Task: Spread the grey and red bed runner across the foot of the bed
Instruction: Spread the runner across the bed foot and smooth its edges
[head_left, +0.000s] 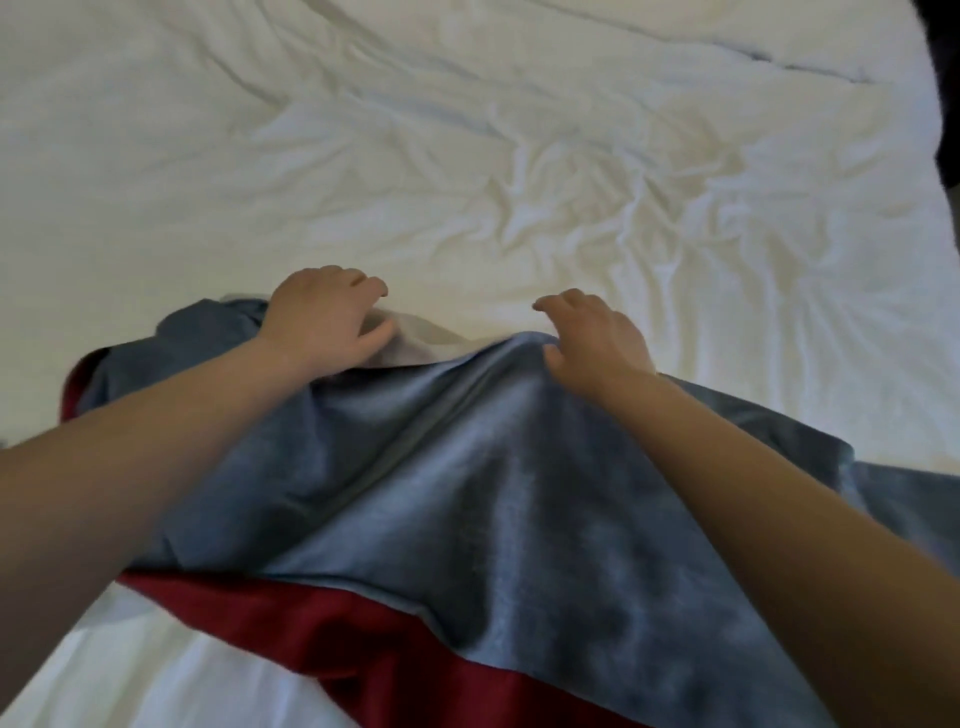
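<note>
1. Status: early. The bed runner (467, 493) is on the bed (467, 156) but bunched at the near edge, not laid flat.
2. Runner position: it sits in a rumpled heap directly below the camera. The grey face is up, and a red band (363, 639) shows along the near side and at the far left. It trails off the frame at bottom right.
3. Left grip (327, 317): it is at the runner's far edge, left of centre. The fingers are curled, with a pale fold (415, 343) of the cloth running in between thumb and fingers. I read that as pinching the edge.
4. Right grip (592, 338): it is on a raised ridge of grey cloth, with the thumb against the fabric and the fingers loosely curled past the edge over the sheet. The frame is blurred, so I can't tell whether it is holding or just resting.
5. Done: the runner is brought to the bed and both grips are at its far edge.
6. Left, in my judgement: pull the cloth out sideways to both sides of the bed, flatten the ridge and the left-hand bunch, then square the band to the foot.
7. The white bedding beyond the runner is heavily creased, most of all right of centre.
8. Counts: 1 runner, 1 bed, 2 grips, 2 bare forearms. There is a dark shape at the top right corner that I can't identify.
</note>
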